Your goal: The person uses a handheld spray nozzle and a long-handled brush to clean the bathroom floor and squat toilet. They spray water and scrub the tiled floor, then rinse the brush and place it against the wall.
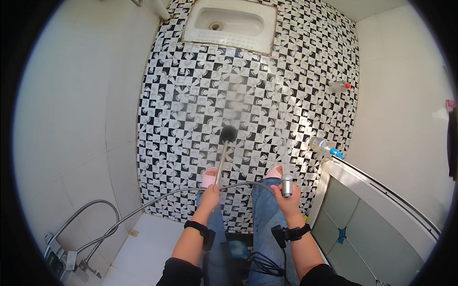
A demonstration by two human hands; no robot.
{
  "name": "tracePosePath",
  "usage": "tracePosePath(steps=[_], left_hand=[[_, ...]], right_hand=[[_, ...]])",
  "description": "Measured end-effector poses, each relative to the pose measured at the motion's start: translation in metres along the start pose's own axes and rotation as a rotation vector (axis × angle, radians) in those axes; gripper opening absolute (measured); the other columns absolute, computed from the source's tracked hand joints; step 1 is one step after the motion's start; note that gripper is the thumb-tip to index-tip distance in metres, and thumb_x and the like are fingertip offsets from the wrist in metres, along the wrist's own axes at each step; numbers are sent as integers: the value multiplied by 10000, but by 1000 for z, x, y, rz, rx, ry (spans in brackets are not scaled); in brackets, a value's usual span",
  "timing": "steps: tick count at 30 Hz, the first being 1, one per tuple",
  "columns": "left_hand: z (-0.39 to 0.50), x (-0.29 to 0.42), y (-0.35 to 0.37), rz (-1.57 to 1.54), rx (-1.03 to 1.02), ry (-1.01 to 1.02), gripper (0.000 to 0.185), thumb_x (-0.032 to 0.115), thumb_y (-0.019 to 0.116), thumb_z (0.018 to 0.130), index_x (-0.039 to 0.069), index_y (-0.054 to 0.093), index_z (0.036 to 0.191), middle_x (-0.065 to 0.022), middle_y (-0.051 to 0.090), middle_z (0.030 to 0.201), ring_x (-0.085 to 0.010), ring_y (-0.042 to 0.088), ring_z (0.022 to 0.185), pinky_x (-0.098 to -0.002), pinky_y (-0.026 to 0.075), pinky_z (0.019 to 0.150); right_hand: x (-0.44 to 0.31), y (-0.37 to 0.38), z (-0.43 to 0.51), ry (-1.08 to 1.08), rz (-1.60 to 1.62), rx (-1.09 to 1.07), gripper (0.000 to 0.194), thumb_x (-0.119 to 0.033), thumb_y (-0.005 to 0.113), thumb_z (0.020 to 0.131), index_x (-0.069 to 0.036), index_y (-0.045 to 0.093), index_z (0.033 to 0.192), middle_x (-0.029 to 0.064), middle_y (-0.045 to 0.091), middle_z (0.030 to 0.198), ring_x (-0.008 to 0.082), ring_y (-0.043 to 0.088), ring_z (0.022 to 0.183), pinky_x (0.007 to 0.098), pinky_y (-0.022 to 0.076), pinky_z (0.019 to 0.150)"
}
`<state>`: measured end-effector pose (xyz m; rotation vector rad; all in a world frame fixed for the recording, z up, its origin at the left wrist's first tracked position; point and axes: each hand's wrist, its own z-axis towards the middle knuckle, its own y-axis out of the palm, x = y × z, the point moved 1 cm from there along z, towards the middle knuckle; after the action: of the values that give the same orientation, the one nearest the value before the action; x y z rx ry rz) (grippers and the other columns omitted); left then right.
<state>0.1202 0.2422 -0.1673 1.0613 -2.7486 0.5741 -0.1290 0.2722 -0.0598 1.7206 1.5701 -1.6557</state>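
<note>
My left hand (pixel 210 197) grips the metal handle of a toilet brush (pixel 222 159). The brush's round black head (pixel 228 133) is over the patterned tile floor (pixel 200 118), ahead of my feet; whether it touches the tiles I cannot tell. In my right hand (pixel 289 200) is a chrome hand shower (pixel 287 186), from which thin streams of water (pixel 284 150) run forward. Its grey metal hose (pixel 171 194) passes across my left wrist area and down to the wall fitting at the lower left.
A white squat toilet (pixel 229 38) is set in the floor at the far end. By the right wall are a bottle with a red cap (pixel 339 86) and a clear bottle with a blue top (pixel 323 146). A glass-panelled door (pixel 357 214) stands lower right; a tap fitting (pixel 71 260) lower left.
</note>
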Motion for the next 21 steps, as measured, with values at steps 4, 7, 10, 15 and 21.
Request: tracePosePath(steps=[4, 7, 10, 15, 21], left_hand=[[-21, 33, -20, -130, 67, 61, 316, 299, 357, 857, 6, 472, 872, -47, 435, 529, -138, 411, 360, -274, 358, 323], [-30, 66, -22, -143, 30, 114, 317, 301, 356, 856, 12, 480, 895, -44, 431, 531, -132, 409, 366, -266, 353, 321], [-35, 94, -18, -68, -30, 195, 316, 299, 341, 854, 28, 487, 923, -55, 450, 560, -135, 420, 374, -266, 361, 329], [-46, 122, -10, 24, -96, 201, 304, 296, 352, 838, 23, 482, 865, -91, 490, 582, -181, 465, 390, -302, 381, 364], [-71, 148, -2, 74, -72, 202, 262, 259, 373, 847, 27, 493, 835, -28, 442, 517, -114, 410, 371, -248, 339, 321]], right_hand=[[-2, -19, 4, 140, 147, 132, 239, -107, 690, 660, -45, 462, 622, -24, 438, 512, 50, 378, 454, 198, 329, 424], [5, -40, 10, 266, 297, 271, 220, -86, 667, 683, -57, 453, 641, -27, 447, 531, 45, 400, 437, 190, 328, 407], [13, -65, 17, 414, 399, 430, 199, -74, 642, 704, -62, 443, 688, -19, 456, 543, 52, 425, 420, 177, 336, 390], [13, -108, 37, 355, 570, 630, 199, -50, 616, 718, -62, 427, 657, -8, 438, 524, 69, 411, 414, 198, 327, 389], [-7, -151, 62, 265, 672, 710, 194, -8, 592, 721, -50, 420, 641, -3, 425, 509, 81, 406, 414, 211, 332, 411]])
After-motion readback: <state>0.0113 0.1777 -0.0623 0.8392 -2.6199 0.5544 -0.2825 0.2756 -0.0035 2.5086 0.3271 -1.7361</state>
